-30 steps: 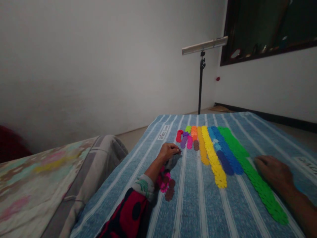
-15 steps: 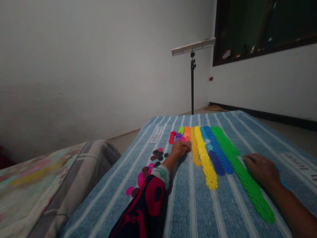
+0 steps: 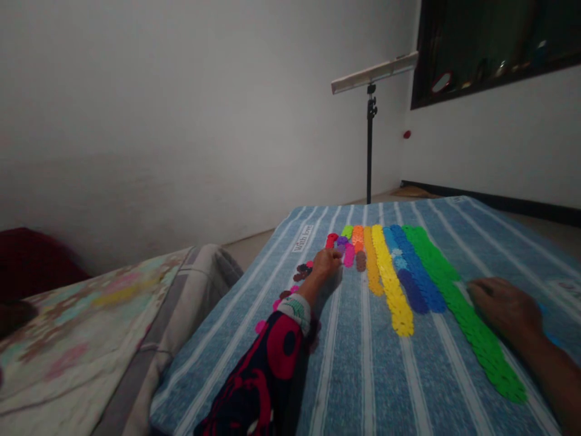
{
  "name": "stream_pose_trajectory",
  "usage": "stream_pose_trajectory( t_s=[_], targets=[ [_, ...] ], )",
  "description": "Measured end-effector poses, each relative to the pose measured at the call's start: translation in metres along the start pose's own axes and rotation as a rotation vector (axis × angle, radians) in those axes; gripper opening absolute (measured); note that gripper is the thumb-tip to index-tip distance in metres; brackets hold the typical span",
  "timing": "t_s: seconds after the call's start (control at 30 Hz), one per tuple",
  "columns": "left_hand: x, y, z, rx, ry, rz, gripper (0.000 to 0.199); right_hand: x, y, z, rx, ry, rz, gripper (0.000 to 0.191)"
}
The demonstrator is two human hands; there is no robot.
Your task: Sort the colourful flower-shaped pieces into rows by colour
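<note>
Rows of small flower-shaped pieces lie side by side on a blue striped cloth [image 3: 363, 375]. My left hand [image 3: 325, 264] is curled, its fingertips touching the short purple row [image 3: 341, 245] beside the pink row [image 3: 348, 256]. Whether it holds a piece cannot be seen. Loose dark pieces [image 3: 302, 272] and pink pieces [image 3: 260, 327] lie left of my forearm. My right hand [image 3: 502, 307] rests on the cloth at the long green row [image 3: 472, 327], holding nothing visible. Yellow [image 3: 390, 284] and blue [image 3: 415, 272] rows lie between my hands.
A patterned bedcover [image 3: 82, 321] with a grey fabric border lies left of the cloth. A stand with a white bar [image 3: 370, 139] rises beyond it, near the wall. A dark window [image 3: 481, 48] sits high on the right wall.
My left hand has moved forward from the loose pieces to the purple and pink rows. My forearm now covers some loose pieces. My right hand has barely moved.
</note>
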State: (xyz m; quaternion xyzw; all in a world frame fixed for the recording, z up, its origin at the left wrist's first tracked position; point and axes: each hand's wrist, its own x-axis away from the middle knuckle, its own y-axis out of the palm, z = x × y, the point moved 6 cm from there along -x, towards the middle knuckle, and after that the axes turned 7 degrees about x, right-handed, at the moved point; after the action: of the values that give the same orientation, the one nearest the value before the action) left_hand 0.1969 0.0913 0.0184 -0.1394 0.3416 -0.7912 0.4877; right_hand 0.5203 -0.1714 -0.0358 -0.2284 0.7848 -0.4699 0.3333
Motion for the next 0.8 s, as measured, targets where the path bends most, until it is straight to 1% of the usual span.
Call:
stream_pose_trajectory(
  t_s=[0.1,0.13,0.23,0.3,0.4,0.5,0.63,0.7,0.8],
  targets=[
    [0.013,-0.042,-0.026,-0.093,-0.105,0.127,0.019,-0.002,0.003,0.006,0.003,0.007,-0.015,0.049],
    [0.017,-0.055,-0.035,-0.113,-0.139,0.151,0.017,-0.002,0.004,0.007,0.002,0.003,-0.013,0.049],
    [0.032,-0.087,-0.060,-0.147,-0.250,0.176,0.007,-0.003,0.005,0.009,0.006,0.005,-0.017,0.050],
    [0.042,-0.100,-0.072,-0.153,-0.296,0.158,0.002,-0.004,0.006,0.010,-0.004,0.015,-0.030,0.049],
    [0.051,-0.105,-0.082,-0.144,-0.317,0.119,0.008,-0.003,0.006,0.012,-0.041,0.041,-0.032,0.044],
    [0.055,-0.102,-0.085,-0.125,-0.321,0.102,0.012,-0.003,0.006,0.012,-0.061,0.051,-0.024,0.042],
    [0.054,-0.098,-0.087,-0.080,-0.333,0.070,0.017,-0.003,0.008,0.012,-0.097,0.038,-0.005,0.040],
    [0.054,-0.098,-0.086,-0.076,-0.330,0.061,0.016,-0.004,0.009,0.011,-0.125,0.032,0.004,0.039],
    [0.053,-0.099,-0.083,-0.059,-0.290,0.046,0.015,-0.003,0.008,0.004,-0.157,-0.004,0.035,0.041]
  ],
)
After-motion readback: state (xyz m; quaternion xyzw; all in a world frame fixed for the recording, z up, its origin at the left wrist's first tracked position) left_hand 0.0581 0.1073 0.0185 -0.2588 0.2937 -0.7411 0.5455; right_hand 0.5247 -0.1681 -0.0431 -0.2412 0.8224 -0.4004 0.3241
